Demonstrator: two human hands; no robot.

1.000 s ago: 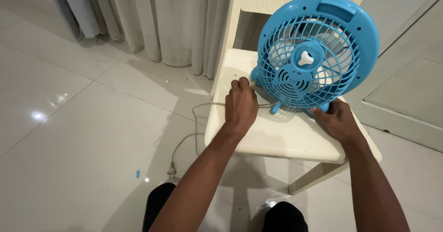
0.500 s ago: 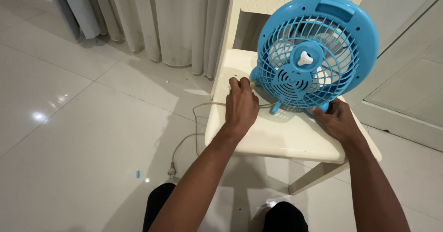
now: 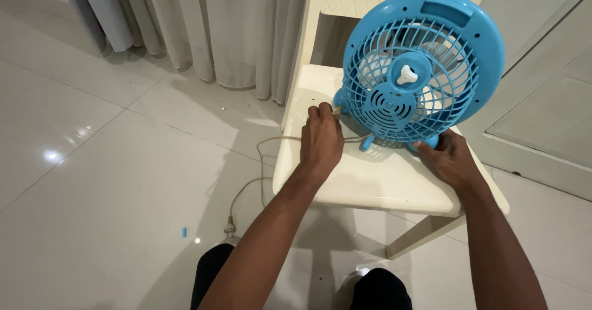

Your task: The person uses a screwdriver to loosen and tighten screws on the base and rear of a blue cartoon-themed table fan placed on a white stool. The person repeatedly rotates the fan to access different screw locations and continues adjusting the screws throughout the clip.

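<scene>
On the cream chair (image 3: 370,187), left hand (image 3: 320,140) pinching cord (image 3: 280,140) beside blue fan (image 3: 419,69), right hand (image 3: 449,159) gripping its foot.

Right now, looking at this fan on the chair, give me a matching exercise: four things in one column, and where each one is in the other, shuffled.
Things:
1. blue fan
2. left hand
3. right hand
4. plug

Places:
A. lying on the floor tiles
B. at the fan's right foot
C. upright on the cream chair
D. pinching the cord at the fan's left side

Pairs: 1-C, 2-D, 3-B, 4-A
</scene>
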